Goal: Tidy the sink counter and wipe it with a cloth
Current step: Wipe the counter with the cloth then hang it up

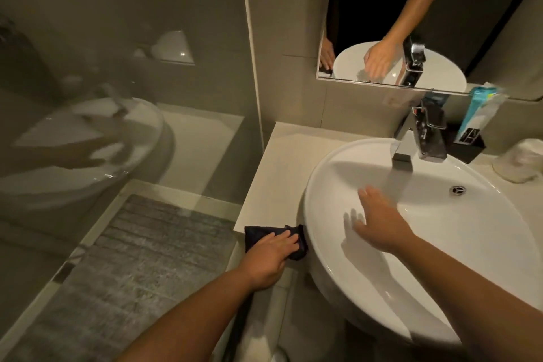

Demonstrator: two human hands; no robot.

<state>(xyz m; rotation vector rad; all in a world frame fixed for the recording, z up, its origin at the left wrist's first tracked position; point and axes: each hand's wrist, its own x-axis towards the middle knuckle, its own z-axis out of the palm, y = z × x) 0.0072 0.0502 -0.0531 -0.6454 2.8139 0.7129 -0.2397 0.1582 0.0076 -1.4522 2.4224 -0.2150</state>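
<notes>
The left hand (271, 256) presses a dark cloth (258, 233) flat on the front corner of the tabletop (282, 156), right against the basin (338, 282); its fingers (289, 239) lie spread on top of the cloth, pinning it rather than clutching it. The right hand (379, 225) hovers over the basin with fingers open and empty, just beside the water running from the tap (417, 138).

The cloth sits at the very edge of the tabletop, part of it overhanging the front. A wipe drawn toward the body could drag it off onto the floor, since only flat pressure holds it. Water is flowing, so a wet right hand moved across could drip onto the surface being wiped. Behind the tap, a blue tube (479, 109) stands in a black holder (467, 145), with a wrapped white item (520, 160) near it; a broad sweep reaching that far could tip them over.
</notes>
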